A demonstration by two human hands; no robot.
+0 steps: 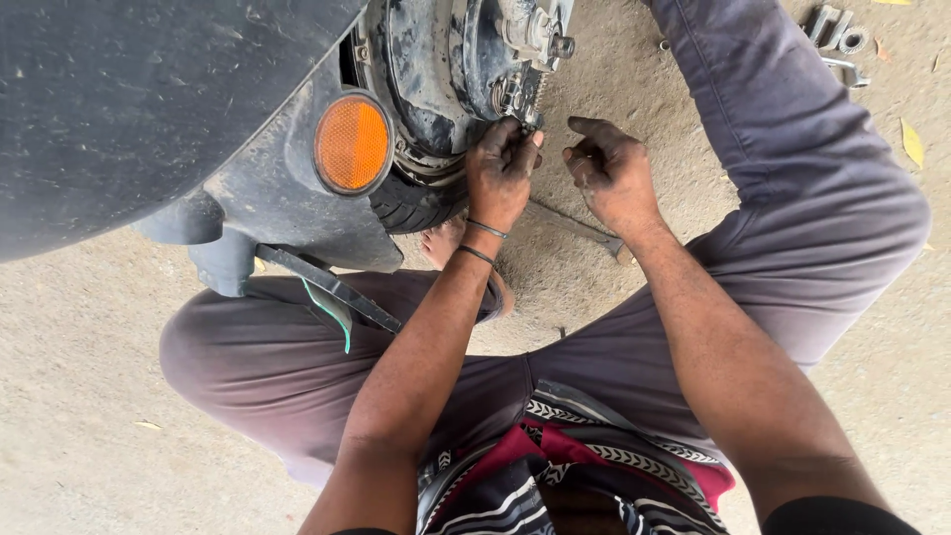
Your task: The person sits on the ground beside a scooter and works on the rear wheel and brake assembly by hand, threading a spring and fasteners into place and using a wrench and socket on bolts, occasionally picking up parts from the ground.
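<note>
Both hands are working at the rear wheel hub (446, 69) of a motorbike: the left hand (500, 173) is pinching the chain (515, 99) by the sprocket, fingers closed on it, while the right hand (609, 173) is hovering beside, half curled and holding nothing. Judging from this, the wheel is mounted but the chain is not yet settled. A wrench (575, 226) is lying on the sandy ground (79, 396) under the hands, more spanners (837, 35) further away.

An orange round reflector (352, 144) is sitting on the dark mudguard (267, 198). A flat spanner (575, 228) is lying on the sandy ground (79, 376), with more metal tools (837, 35) lying well apart beside yellow leaves (911, 142).
</note>
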